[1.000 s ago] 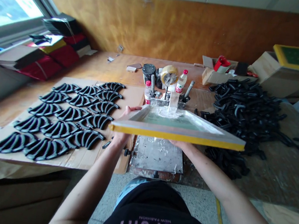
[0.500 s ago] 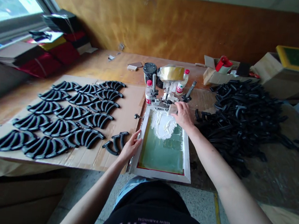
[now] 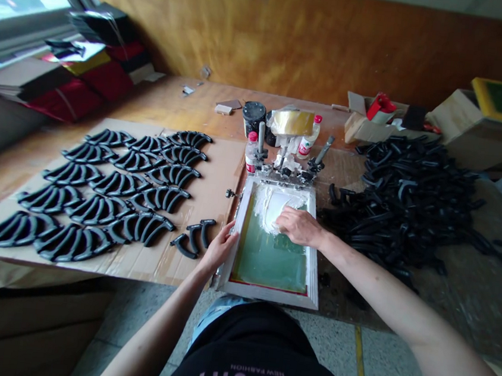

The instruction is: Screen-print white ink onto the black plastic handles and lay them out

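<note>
A wooden-framed printing screen (image 3: 267, 294) lies flat on the bench in front of me, with green mesh and a smear of white ink (image 3: 270, 201) at its far end. My right hand (image 3: 299, 226) is closed on a pale squeegee at the edge of the ink. My left hand (image 3: 219, 246) rests with its fingers flat on the frame's left rail. Two loose black curved pieces (image 3: 192, 235) lie just left of that hand.
Rows of black curved pieces (image 3: 112, 185) cover a cardboard sheet (image 3: 144, 263) on the left. A big heap of the same pieces (image 3: 412, 193) lies on the right. Behind the screen stand bottles (image 3: 250, 152), a black jar (image 3: 253, 113) and a clamp. Boxes (image 3: 486, 123) stand far right.
The raised screen came down flat onto the bench. My right hand reached to the far end, took the squeegee and pulled it toward me. My left hand moved onto the left rail.
</note>
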Motion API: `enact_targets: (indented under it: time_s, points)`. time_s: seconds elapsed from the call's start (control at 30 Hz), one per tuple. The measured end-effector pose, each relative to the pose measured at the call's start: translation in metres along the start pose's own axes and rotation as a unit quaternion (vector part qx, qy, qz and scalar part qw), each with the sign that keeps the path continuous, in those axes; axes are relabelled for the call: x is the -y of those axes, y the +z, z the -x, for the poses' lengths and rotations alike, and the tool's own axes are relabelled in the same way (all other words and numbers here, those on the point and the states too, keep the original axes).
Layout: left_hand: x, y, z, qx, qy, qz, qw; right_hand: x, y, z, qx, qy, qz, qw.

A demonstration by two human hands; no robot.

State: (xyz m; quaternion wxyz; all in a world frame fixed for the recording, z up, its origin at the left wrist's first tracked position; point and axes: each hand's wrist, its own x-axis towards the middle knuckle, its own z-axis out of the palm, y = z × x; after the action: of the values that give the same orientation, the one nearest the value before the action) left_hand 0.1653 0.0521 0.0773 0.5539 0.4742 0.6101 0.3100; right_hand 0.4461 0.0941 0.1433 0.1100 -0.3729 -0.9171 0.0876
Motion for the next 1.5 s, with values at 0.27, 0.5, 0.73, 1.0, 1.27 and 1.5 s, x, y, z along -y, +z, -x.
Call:
enact_targets:
  time_s: [0.27,0.5,0.73,1.0,1.27,1.5]
  points:
    - [-0.007,0.001,0.003,0.023,-0.009,0.04,0.999,0.008,0.022,0.005,-0.074,0.007,0.052,0.996]
    - [-0.043,-0.01,0.019,0.026,0.007,0.023,0.999,-0.031,-0.008,-0.033,-0.157,0.128,-0.005,0.979]
    - [-0.118,-0.015,0.023,-0.001,0.109,0.092,0.99,-0.107,-0.043,-0.008,-0.312,0.268,0.05,0.91]
    - [-0.158,0.01,-0.014,-0.043,0.181,0.21,0.96,-0.086,0.039,0.057,-0.197,0.389,-0.085,0.896]
    - [-0.052,0.064,0.032,0.146,-0.092,0.155,0.973,0.015,0.058,0.03,-0.162,0.215,-0.013,0.963]
    - [0.001,0.033,0.045,-0.001,-0.124,0.168,0.978,0.035,0.058,0.039,-0.108,0.056,-0.014,0.992]
